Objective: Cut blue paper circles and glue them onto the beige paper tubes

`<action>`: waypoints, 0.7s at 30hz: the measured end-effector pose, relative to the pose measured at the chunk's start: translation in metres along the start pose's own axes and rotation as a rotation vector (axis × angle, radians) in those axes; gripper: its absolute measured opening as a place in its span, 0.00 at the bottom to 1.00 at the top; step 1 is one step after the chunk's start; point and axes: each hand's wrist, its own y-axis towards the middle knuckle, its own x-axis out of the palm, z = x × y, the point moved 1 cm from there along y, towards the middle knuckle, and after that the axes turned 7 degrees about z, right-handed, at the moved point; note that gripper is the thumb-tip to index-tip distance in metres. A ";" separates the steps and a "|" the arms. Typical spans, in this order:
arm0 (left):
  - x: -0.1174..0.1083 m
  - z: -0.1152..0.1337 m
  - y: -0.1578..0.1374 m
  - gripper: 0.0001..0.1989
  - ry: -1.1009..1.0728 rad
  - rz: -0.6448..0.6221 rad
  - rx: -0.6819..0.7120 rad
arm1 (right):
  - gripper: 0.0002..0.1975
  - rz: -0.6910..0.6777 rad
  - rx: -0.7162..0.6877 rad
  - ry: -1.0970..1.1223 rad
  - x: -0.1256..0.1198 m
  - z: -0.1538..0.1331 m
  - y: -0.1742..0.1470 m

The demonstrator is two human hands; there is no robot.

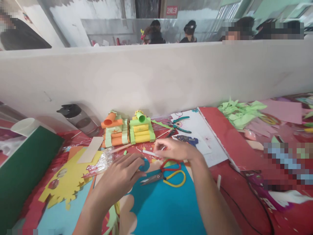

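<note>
My left hand (127, 168) is closed with a small curled piece of blue paper (144, 165) at its fingertips. A thin white stick (148, 152) reaches out from the pinched fingers of my right hand (174, 149). Below both hands lies a large blue paper sheet (168, 205) with a scalloped cream sheet (127, 212) along its left side. Scissors (162, 176) with one red and one yellow handle rest on the blue sheet, blades partly apart. Two paper-tube models, one orange (114, 138) and one yellow-green (141, 130), stand just beyond my hands.
Teal-handled pliers (182, 125) and a dark blue glue gun (187, 139) lie on white paper at right. A water bottle (78, 119) leans by the white partition (156, 75). Yellow cutouts (70, 173) and a green board (29, 176) are left; green paper strips (238, 112) lie right.
</note>
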 end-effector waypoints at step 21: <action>0.001 -0.003 -0.001 0.08 0.015 -0.015 -0.008 | 0.26 0.290 0.881 -0.145 -0.074 0.135 -0.067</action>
